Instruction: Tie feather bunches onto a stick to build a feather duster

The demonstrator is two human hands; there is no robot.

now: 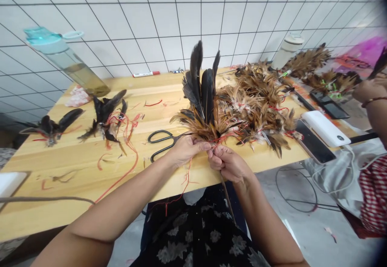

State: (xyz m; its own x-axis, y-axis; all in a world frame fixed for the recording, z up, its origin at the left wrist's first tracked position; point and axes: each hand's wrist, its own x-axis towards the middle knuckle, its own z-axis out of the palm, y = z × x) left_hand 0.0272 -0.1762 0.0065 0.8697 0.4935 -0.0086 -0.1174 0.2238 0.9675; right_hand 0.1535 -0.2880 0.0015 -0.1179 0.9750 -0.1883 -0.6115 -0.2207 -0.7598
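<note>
Both my left hand (190,149) and right hand (227,161) pinch one feather bundle (207,98) at its base, red string (224,137) there; bundle stands just above them, long axis near upright, neither hand clearly nearer. Scissors (174,139) just beside left hand.

On my feed I see a black top (198,243) with grey flowers (215,236); bare forearms (130,200); beneath, perhaps navy trousers (241,214).

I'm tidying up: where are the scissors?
In the head view, the scissors lie on the table left of centre, partly behind the left hand.
</note>
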